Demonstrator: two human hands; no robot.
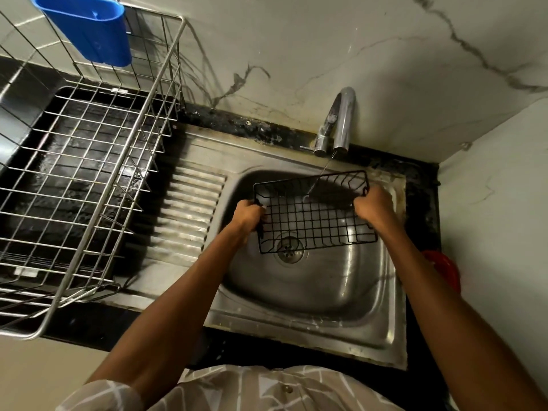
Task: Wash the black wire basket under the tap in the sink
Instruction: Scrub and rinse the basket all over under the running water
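Hands [311,213] hold basket [314,218] over steel sink [370,318] (marble walls [326,48]).

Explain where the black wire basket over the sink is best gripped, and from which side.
Grip the black wire basket by its two short end rims, one hand from each side, as the left hand and right hand do. It is long and open-meshed, so end grips steady it and leave its middle clear for the stream.

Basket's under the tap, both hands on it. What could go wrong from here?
1. The thin stream from the tap hits only the far part of the black wire basket; the near part may stay unwashed.
2. The left hand and right hand grip wet wire at the ends; it could slip into the sink.
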